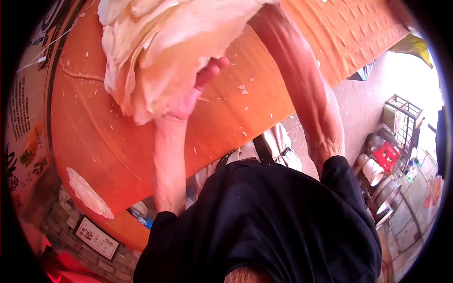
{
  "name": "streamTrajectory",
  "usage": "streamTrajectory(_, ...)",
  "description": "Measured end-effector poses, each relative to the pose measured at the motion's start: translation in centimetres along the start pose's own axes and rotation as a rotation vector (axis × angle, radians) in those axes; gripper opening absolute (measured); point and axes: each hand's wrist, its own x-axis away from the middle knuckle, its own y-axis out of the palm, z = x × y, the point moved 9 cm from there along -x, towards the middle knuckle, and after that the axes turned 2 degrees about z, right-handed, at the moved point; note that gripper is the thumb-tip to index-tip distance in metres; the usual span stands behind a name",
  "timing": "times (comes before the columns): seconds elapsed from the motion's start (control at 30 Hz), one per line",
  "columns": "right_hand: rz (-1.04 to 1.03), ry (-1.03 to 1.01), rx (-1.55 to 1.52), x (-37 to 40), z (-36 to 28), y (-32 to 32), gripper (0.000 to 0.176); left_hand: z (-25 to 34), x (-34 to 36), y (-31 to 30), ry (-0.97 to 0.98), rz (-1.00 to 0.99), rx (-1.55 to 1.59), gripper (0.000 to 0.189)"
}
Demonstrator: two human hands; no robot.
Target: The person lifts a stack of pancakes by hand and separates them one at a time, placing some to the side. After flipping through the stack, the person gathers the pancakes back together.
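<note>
A thick stack of pale, thin, floppy sheets (165,52) is lifted over an orange table (108,141). My left hand (196,89) is under the stack's lower edge, its fingers curled up against the sheets and gripping them. My right forearm (302,85) reaches up to the stack's far side. That hand is hidden behind the sheets, so its grip cannot be seen. Small pale scraps (243,88) lie scattered on the table near both arms.
A single pale piece (87,193) lies at the table's near edge on the left. Below it a framed sign (96,238) leans on a brick wall. On the floor at right are a red crate (387,155), white buckets (373,172), metal bowls (387,195) and a wire rack (401,118).
</note>
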Motion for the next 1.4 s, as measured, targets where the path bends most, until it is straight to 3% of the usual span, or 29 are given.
streamTrajectory(0.03, 0.000, 0.006, 0.004, 0.0, 0.1, -0.3, 0.020, -1.9, -0.2, -1.6, -0.099, 0.040, 0.083, 0.045)
streamTrajectory(0.13, -0.013, -0.003, 0.053, -0.5, -0.3, -0.1, 0.020, -4.7, -2.4, -6.8, 0.018, 0.323, -0.295, 0.045)
streamTrajectory(0.2, -0.036, -0.011, 0.099, -0.7, -0.7, 0.1, 0.020, -3.7, -4.9, -10.7, 0.265, 0.371, 0.285, 0.041)
streamTrajectory(0.47, -0.122, 0.049, 0.354, 0.9, -2.1, 0.0, 0.020, -7.5, 9.1, -17.6, 0.149, 0.815, 0.083, 0.042)
streamTrajectory(0.63, -0.164, 0.371, 0.328, 5.0, 2.7, -6.4, 0.024, -9.7, 12.9, -20.4, 0.134, 0.985, 0.057, 0.043)
streamTrajectory(0.67, -0.230, 0.459, 0.449, 6.5, 1.1, -7.5, 0.019, -9.8, 13.1, -20.8, 0.137, 1.004, 0.056, 0.043)
streamTrajectory(0.73, 0.022, 0.156, 0.893, 4.4, -5.1, -11.0, 0.019, -10.3, 13.4, -21.3, 0.124, 1.033, 0.055, 0.043)
streamTrajectory(0.8, 0.183, -0.369, 0.935, 1.5, -14.5, -6.7, 0.014, -10.6, 13.5, -21.8, 0.111, 1.055, 0.045, 0.043)
streamTrajectory(0.83, 0.250, -0.430, 1.157, 0.8, -18.5, -3.1, 0.012, -10.5, 13.1, -22.0, 0.117, 1.059, 0.053, 0.043)
streamTrajectory(0.9, 0.148, -0.933, 1.170, -1.6, -22.4, 5.9, 0.017, -11.0, 13.4, -22.5, 0.109, 1.079, 0.048, 0.044)
streamTrajectory(0.97, 0.046, -1.249, 1.405, -4.3, -23.0, 14.3, 0.029, -10.9, 13.2, -22.9, 0.104, 1.093, 0.047, 0.044)
streamTrajectory(1.0, -0.046, -1.319, 1.381, -6.2, -22.1, 17.5, 0.034, -11.1, 13.3, -23.0, 0.099, 1.095, 0.046, 0.044)
streamTrajectory(1.07, -0.022, -1.719, 1.387, -8.3, -20.4, 23.3, 0.035, -11.1, 12.9, -23.3, 0.091, 1.101, 0.050, 0.044)
streamTrajectory(1.13, -0.006, -1.888, 1.401, -11.2, -19.0, 27.0, 0.036, -11.3, 12.7, -23.6, 0.081, 1.109, 0.047, 0.045)
streamTrajectory(1.2, -0.114, -1.799, 1.467, -13.9, -18.2, 29.2, 0.042, -11.3, 12.4, -24.0, 0.076, 1.116, 0.050, 0.045)
streamTrajectory(1.23, -0.172, -1.834, 1.437, -14.9, -18.3, 29.6, 0.033, -11.1, 12.0, -24.1, 0.078, 1.116, 0.053, 0.045)
streamTrajectory(1.27, -0.288, -1.644, 1.533, -17.4, -18.1, 29.5, 0.028, -11.3, 11.9, -24.3, 0.077, 1.119, 0.053, 0.045)
streamTrajectory(1.4, -0.312, -1.595, 1.538, -8.9, -21.5, 27.5, 0.039, -11.6, 11.9, -24.9, 0.067, 1.128, 0.067, 0.046)
